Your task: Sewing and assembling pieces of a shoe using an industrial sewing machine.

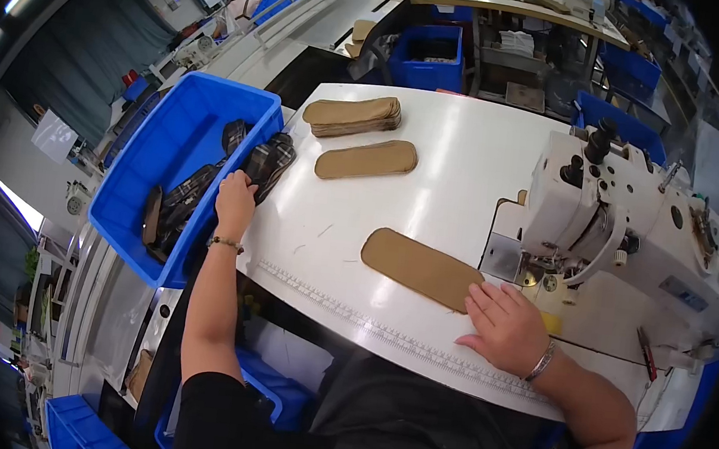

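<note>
My left hand (pixel 236 199) is at the table's left edge, fingers curled on the near end of a dark plaid fabric piece (pixel 272 161). That piece lies partly on the table beside the rim of a blue bin (pixel 116 201). More plaid pieces (pixel 182 199) lie inside the bin. My right hand (pixel 506 325) rests flat, fingers stretched out, on the right end of a long brown fabric piece (pixel 421 263) with rounded ends. Farther back lie another brown piece (pixel 366 160) and a thick stack of similar brown pieces (pixel 353 116).
A white sewing machine (pixel 611 214) stands on the right of the white table (pixel 451 173), its needle area beyond my right hand. Red-handled snippers (pixel 647 354) lie at the right. A ruler strip (pixel 384 331) runs along the front edge. Blue bins (pixel 428 55) stand behind.
</note>
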The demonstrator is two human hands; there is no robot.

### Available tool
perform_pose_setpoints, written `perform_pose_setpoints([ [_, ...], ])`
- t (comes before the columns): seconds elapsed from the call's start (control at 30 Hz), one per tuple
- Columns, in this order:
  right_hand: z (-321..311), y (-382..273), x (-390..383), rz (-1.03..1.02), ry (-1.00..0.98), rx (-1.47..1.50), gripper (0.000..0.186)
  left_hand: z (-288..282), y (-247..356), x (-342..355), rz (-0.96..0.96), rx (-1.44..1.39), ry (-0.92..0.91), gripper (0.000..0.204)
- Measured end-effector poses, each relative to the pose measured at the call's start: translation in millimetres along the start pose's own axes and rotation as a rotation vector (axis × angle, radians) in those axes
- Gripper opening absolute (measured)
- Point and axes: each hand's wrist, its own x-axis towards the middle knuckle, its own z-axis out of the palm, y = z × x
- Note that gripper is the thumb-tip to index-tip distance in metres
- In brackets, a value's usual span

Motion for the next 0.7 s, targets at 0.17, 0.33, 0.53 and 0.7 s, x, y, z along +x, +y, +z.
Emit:
perform_pose_setpoints([
  [0.17, 1, -1, 2, -0.012, 0.035, -0.006, 0.055, -17, -1, 1, 0.109, 0.038, 0.282, 0.017],
  [0.33, -1, -1, 1, -0.014, 0.044, -0.006, 0.053, -60, 20, -9, 0.236, 0.077, 0.545, 0.018],
  [0.53, -20, -13, 4, 0.132, 0.133, 0.471, 0.045, -114, 109, -81, 0.587, -0.063, 0.525, 0.021],
  [0.7, -15, -30, 4, 0.656, 0.073, 1.774, 0.048, -124, 178, -168, 0.973, -0.342, 0.191, 0.023],
])
